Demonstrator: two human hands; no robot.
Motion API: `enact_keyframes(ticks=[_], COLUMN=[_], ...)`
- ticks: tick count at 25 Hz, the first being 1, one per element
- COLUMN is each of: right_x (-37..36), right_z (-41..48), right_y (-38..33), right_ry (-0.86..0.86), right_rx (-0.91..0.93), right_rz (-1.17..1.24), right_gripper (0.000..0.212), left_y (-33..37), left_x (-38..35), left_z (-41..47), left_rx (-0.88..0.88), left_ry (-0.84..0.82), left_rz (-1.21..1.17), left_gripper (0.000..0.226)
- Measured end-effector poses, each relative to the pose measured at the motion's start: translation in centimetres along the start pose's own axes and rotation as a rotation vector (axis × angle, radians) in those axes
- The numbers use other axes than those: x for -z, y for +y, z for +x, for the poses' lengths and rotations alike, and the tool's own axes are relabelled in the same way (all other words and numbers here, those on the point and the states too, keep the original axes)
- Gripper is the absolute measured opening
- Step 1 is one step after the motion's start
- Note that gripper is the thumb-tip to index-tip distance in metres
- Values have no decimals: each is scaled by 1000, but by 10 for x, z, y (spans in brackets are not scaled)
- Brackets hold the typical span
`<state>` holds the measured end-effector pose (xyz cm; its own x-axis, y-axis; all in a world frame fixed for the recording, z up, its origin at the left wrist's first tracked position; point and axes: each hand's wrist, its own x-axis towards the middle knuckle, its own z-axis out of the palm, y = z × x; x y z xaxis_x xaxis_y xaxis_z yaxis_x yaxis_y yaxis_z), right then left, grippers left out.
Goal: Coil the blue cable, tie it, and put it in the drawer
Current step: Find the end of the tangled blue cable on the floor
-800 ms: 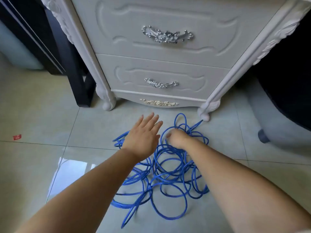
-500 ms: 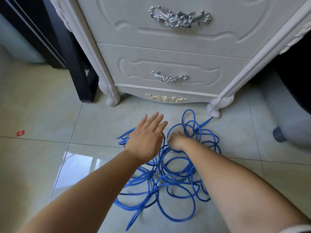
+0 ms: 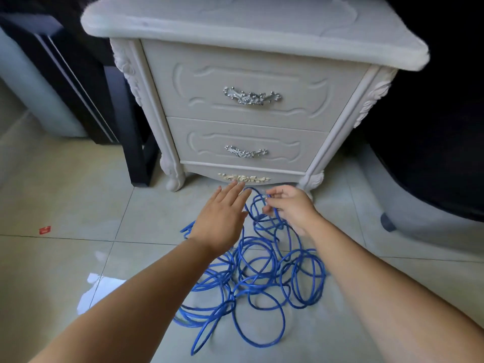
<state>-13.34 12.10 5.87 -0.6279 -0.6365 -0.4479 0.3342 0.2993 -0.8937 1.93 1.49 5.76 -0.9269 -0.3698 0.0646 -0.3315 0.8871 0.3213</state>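
Note:
A long blue cable point(image 3: 258, 279) lies in a loose tangle of loops on the tiled floor in front of a white nightstand point(image 3: 248, 106). My right hand point(image 3: 290, 208) pinches the cable near its end plug and holds that part lifted above the pile. To its left, my left hand point(image 3: 222, 216) hovers with fingers straight, holding nothing. Both nightstand drawers, the upper drawer point(image 3: 251, 96) and the lower drawer point(image 3: 246, 151), are closed, each with a silver handle.
A black furniture leg point(image 3: 136, 142) stands left of the nightstand. A dark chair with a grey base point(image 3: 419, 205) is at the right. A small red scrap point(image 3: 45, 230) lies on the floor at the left.
My right hand has risen from the pile with the cable end pinched in its fingers. My left hand stays spread beside it. The camera has tilted up, showing the nightstand top.

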Motion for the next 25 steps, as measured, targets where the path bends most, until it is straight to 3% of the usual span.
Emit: enact_keyframes(ticks=[6, 9, 12, 16, 20, 25], right_x=[-9, -13, -11, 8, 9, -9], right_z=[-101, -141, -176, -203, -212, -220], right_y=[-88, -107, -116, -100, -86, -85], right_ry=[-192, -183, -167, -107, 18, 26], right_rx=[172, 249, 256, 257, 430, 529], right_rz=[-250, -330, -291, -745, -498, -457], right_gripper=[31, 38, 41, 12, 10, 15], left_y=[56, 81, 97, 90, 77, 90], left_x=[80, 118, 145, 161, 151, 153], left_z=[-17, -35, -59, -83, -101, -115], left_rx=[-77, 48, 40, 200, 298, 227], left_ry=[88, 7, 98, 273, 122, 96], left_rz=[-66, -4, 31, -182, -573, -545], left_gripper=[57, 43, 29, 21, 13, 19])
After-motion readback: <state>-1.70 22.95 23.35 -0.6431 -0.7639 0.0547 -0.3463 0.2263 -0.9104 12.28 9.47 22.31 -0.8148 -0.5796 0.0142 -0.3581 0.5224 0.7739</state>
